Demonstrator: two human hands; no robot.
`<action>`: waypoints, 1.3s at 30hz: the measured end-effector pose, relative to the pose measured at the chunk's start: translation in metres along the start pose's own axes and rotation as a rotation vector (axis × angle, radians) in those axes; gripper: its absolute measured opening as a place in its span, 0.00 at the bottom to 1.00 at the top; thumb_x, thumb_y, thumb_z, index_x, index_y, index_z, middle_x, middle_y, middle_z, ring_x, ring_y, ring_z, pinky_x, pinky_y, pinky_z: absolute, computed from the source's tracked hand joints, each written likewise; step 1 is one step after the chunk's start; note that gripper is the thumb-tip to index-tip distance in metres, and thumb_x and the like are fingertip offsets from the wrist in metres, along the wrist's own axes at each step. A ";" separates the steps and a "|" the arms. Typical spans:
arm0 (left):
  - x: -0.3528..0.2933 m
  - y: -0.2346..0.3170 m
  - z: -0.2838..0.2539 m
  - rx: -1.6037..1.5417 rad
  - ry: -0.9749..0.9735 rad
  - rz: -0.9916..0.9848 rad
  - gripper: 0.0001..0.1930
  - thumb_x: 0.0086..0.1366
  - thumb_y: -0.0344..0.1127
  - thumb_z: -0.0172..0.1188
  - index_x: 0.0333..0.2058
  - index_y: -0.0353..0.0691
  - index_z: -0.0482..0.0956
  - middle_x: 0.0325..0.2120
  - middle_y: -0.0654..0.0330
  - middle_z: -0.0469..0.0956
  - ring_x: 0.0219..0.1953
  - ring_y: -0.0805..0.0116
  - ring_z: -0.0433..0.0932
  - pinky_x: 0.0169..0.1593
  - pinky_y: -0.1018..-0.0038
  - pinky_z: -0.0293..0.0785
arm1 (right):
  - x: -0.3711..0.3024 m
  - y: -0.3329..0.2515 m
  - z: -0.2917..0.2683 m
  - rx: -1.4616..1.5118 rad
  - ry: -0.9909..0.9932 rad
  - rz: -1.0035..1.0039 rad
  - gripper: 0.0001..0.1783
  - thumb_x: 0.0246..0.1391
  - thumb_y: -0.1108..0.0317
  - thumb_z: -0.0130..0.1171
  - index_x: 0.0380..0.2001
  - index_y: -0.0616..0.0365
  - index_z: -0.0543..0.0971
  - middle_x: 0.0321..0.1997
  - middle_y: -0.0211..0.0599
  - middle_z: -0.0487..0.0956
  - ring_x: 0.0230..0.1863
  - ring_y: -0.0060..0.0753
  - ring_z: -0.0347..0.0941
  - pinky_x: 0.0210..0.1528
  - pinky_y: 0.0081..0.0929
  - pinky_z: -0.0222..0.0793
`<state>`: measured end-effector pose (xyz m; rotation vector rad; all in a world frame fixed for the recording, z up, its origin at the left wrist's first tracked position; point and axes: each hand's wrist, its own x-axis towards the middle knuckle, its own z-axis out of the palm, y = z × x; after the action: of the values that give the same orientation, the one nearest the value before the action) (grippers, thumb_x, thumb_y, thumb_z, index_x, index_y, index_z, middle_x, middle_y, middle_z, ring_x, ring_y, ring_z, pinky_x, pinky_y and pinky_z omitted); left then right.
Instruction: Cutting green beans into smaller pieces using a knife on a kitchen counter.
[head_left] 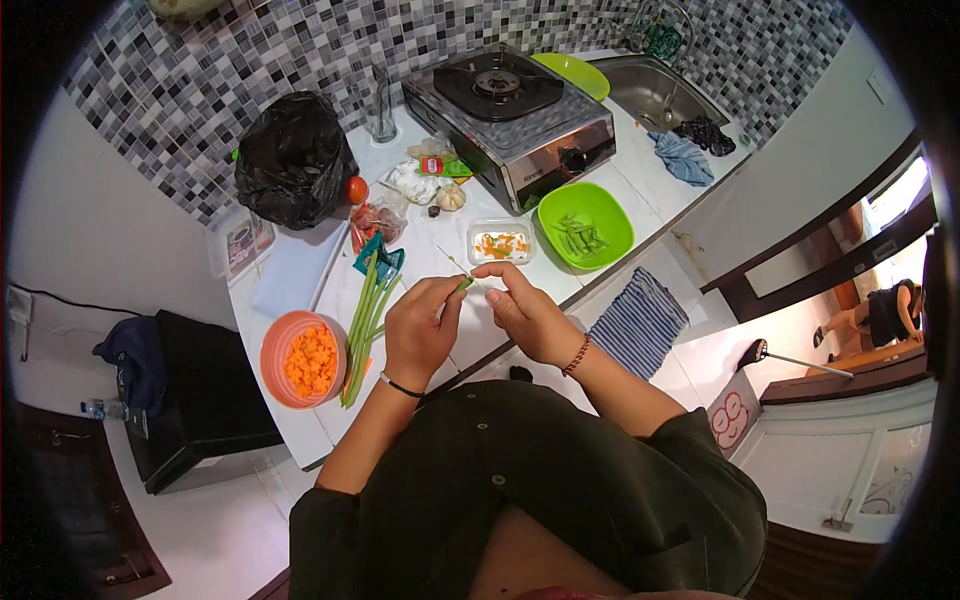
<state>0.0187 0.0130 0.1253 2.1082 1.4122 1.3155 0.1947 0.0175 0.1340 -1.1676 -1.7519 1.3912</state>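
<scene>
Over the counter's front edge, my left hand (420,325) pinches a short end of green bean (465,284). My right hand (530,315) is close beside it, index finger and thumb bent around a small knife (456,262). Its thin blade points up and left past the left fingertips, with a bit of green on it; the handle is hidden in the right hand. Several long green beans (366,315) lie left of my hands. A green bowl (622,215) to the right holds cut bean pieces (578,234).
Diced orange carrot (311,362) fills a pink bowl (275,345) at left. A clear tub (502,226) with chopped bits, a garlic bulb (451,197), a tomato (357,190) and a black bag (292,160) stand farther back, near the gas stove (525,130) and sink (650,90).
</scene>
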 end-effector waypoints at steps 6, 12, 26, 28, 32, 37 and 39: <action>0.011 -0.003 0.005 0.014 -0.040 0.033 0.07 0.57 0.28 0.59 0.36 0.39 0.79 0.30 0.55 0.79 0.30 0.55 0.78 0.33 0.69 0.74 | 0.002 0.000 -0.009 -0.021 0.010 0.021 0.16 0.64 0.64 0.43 0.54 0.51 0.61 0.16 0.32 0.65 0.20 0.27 0.61 0.26 0.27 0.61; 0.019 0.000 0.013 -0.007 -0.053 0.045 0.07 0.57 0.27 0.59 0.36 0.39 0.79 0.31 0.54 0.79 0.31 0.55 0.78 0.33 0.69 0.74 | 0.010 0.013 -0.012 0.092 0.047 0.025 0.12 0.65 0.63 0.43 0.50 0.49 0.63 0.17 0.27 0.63 0.19 0.21 0.58 0.23 0.22 0.57; 0.012 -0.015 -0.003 -0.257 0.197 -0.247 0.08 0.61 0.27 0.57 0.39 0.34 0.80 0.33 0.55 0.82 0.38 0.69 0.79 0.42 0.77 0.72 | 0.045 0.005 -0.025 0.888 -0.223 0.418 0.12 0.65 0.51 0.41 0.44 0.41 0.63 0.16 0.20 0.58 0.13 0.13 0.47 0.14 0.14 0.43; 0.014 -0.021 -0.018 -0.428 0.344 -0.317 0.09 0.65 0.28 0.53 0.41 0.32 0.78 0.36 0.55 0.80 0.41 0.65 0.79 0.45 0.75 0.73 | 0.053 0.012 -0.028 0.808 -0.102 0.399 0.12 0.65 0.50 0.41 0.44 0.42 0.63 0.16 0.20 0.58 0.13 0.13 0.46 0.14 0.14 0.43; 0.016 -0.032 -0.051 -0.616 0.597 -0.375 0.11 0.69 0.31 0.49 0.45 0.31 0.73 0.41 0.53 0.77 0.44 0.62 0.77 0.48 0.71 0.74 | 0.065 0.021 -0.044 0.656 0.035 0.344 0.10 0.66 0.54 0.40 0.45 0.43 0.61 0.16 0.20 0.57 0.12 0.13 0.45 0.13 0.15 0.42; 0.010 -0.037 -0.071 -0.750 0.829 -0.356 0.14 0.70 0.33 0.47 0.50 0.33 0.66 0.45 0.52 0.73 0.47 0.60 0.75 0.49 0.67 0.76 | 0.080 0.057 -0.055 -0.214 0.110 0.033 0.17 0.64 0.59 0.43 0.54 0.46 0.69 0.20 0.35 0.72 0.21 0.25 0.69 0.28 0.24 0.68; 0.011 -0.037 -0.069 -0.780 0.841 -0.346 0.14 0.70 0.33 0.47 0.50 0.34 0.66 0.45 0.52 0.73 0.48 0.60 0.75 0.49 0.66 0.76 | 0.088 0.091 -0.055 -0.298 0.140 -0.054 0.19 0.64 0.58 0.43 0.57 0.46 0.67 0.23 0.40 0.75 0.23 0.30 0.71 0.31 0.27 0.69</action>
<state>-0.0572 0.0236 0.1438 0.7859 1.1117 2.2203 0.2290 0.1257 0.0556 -1.3275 -1.9178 1.0135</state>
